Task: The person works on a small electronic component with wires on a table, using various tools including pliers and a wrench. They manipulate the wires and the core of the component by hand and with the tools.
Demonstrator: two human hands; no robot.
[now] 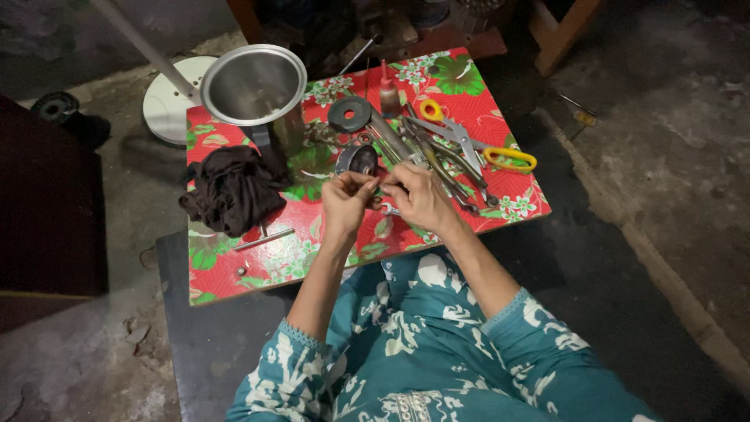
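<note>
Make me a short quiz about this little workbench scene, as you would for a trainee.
1. True or false: the dark cloth lies on the red floral table.
2. Which tool has yellow handles: A) scissors B) steel pot C) dark disc?
3. Where do the left hand and right hand meet?

Key: 1. True. 2. A. 3. Over the table's middle, fingers pinching something too small to identify.

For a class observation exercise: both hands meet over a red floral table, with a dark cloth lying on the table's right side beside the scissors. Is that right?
Not quite. The head view shows the dark cloth on the table's left side, below the steel pot; the scissors lie right.
</note>
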